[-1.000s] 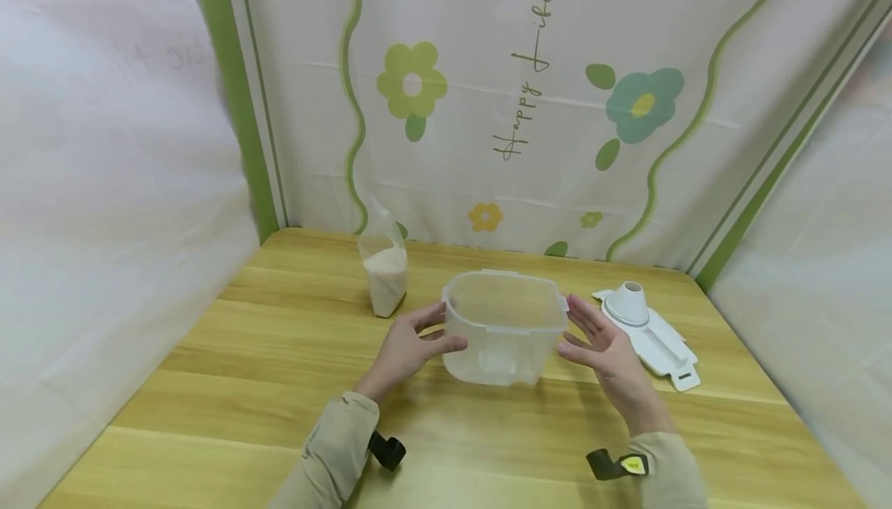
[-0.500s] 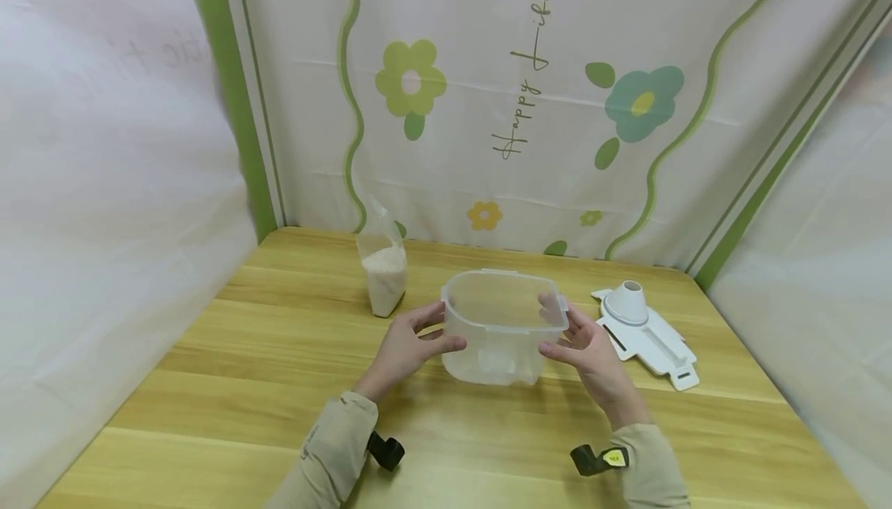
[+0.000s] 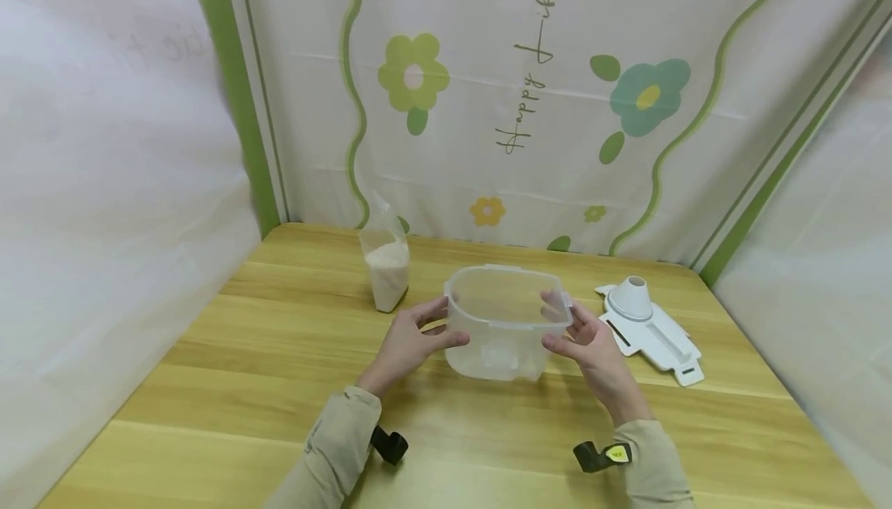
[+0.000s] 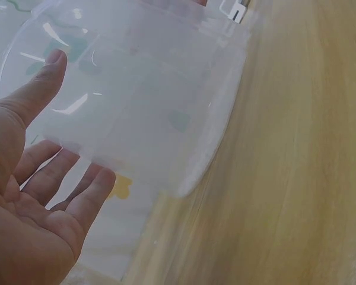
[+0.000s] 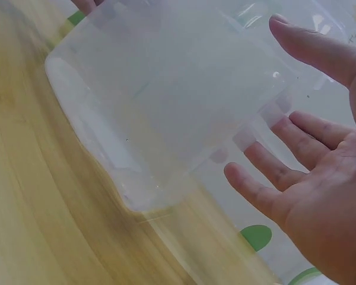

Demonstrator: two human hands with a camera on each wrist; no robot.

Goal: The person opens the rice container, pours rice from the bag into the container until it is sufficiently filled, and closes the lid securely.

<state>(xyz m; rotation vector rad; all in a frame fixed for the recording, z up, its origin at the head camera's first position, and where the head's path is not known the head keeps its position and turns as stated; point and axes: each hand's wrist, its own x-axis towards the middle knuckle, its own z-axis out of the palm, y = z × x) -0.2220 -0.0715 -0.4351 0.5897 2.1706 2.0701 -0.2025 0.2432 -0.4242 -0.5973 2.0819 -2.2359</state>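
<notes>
A clear plastic container with a clipped rim and no lid stands on the table between my hands. My left hand holds its left end, thumb over the front wall and fingers round the side under the rim. At the opposite end my right hand holds it the same way, its far fingertips showing through the clear wall. In the left wrist view the thumb overlaps the cloudy wall, while the fingers lie along its edge. The right wrist view shows long, spread fingers passing behind the wall.
A white lid-like plate with a cone lies to the right. Behind and left stands a clear bag of white grains. The wooden table is enclosed by printed curtains at the back and sides.
My right hand has moved left onto the container's right end, its fingers now round the side. My left hand and the container stay in place; the view shifts slightly.
</notes>
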